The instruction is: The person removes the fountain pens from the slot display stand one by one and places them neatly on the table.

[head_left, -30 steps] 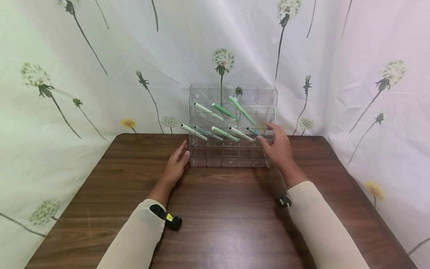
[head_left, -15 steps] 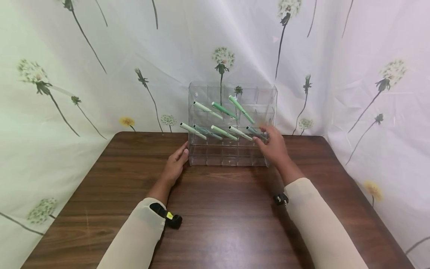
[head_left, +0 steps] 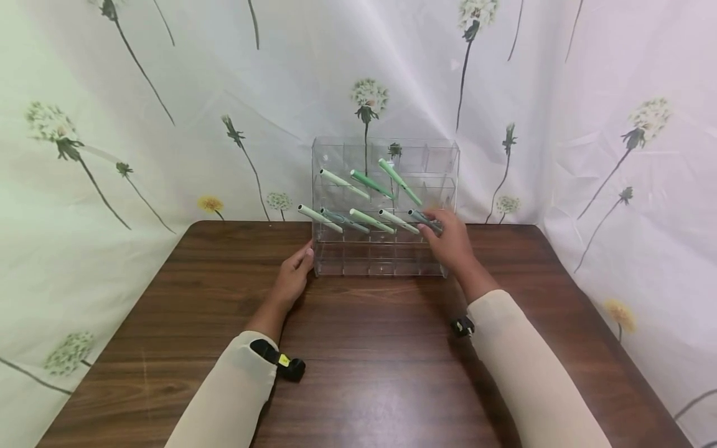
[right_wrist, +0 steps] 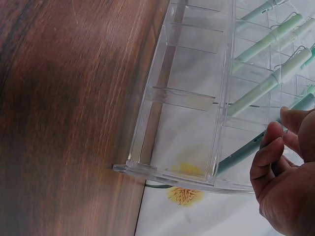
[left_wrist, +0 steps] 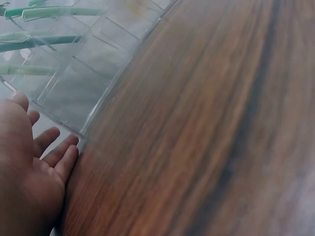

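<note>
A clear acrylic tiered pen rack (head_left: 383, 269) stands at the back of the table, with several green, pale green and grey-teal pens leaning in its compartments. My right hand (head_left: 452, 246) is at the rack's right end, thumb and fingers pinching the rightmost grey-teal pen (head_left: 419, 217) of the lower row. In the right wrist view, that dark teal pen (right_wrist: 241, 153) slants up from its compartment to my fingertips, which cover part of it. My left hand (head_left: 291, 277) rests against the rack's left side with fingers extended, some hidden behind it; the left wrist view shows the fingers (left_wrist: 64, 152) at its lower corner.
The dark wood table (head_left: 358, 348) reaches toward me in front of the rack. A white cloth with printed dandelions (head_left: 370, 96) hangs close behind the rack and along both sides. The rack's front tier holds no pens.
My right hand has moved left and inward, closing its thumb and fingers on the rightmost grey-teal pen. My left hand has come up against the rack's side. The pens stay in their compartments.
</note>
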Tool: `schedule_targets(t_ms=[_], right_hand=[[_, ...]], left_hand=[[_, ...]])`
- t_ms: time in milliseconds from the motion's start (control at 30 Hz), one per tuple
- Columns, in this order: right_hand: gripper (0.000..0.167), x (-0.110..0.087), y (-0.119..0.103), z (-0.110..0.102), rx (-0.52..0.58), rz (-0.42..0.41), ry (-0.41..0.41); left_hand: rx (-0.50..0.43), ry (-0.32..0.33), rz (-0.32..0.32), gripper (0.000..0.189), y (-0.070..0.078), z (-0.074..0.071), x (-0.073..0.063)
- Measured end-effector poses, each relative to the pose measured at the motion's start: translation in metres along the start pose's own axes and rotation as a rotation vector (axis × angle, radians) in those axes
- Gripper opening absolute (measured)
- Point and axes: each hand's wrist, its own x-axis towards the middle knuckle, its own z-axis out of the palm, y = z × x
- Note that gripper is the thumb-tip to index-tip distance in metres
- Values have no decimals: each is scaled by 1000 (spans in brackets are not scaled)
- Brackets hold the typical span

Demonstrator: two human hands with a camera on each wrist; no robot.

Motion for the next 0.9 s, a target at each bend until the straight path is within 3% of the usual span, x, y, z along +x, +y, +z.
schedule_targets(t_ms=[200, 400, 700, 900], right_hand=[[30, 2, -1, 7, -6, 10, 9], [30, 2, -2, 7, -31, 23, 8], [31, 5, -2, 5, -21, 10, 9], [22, 7, -4, 4, 18, 39, -1]], left_hand=[[67, 39, 8, 56, -3, -1, -2], [126, 38, 14, 54, -1, 1, -2], [125, 40, 20, 54, 4, 4, -4], [99, 38, 34, 54, 3, 4, -4]])
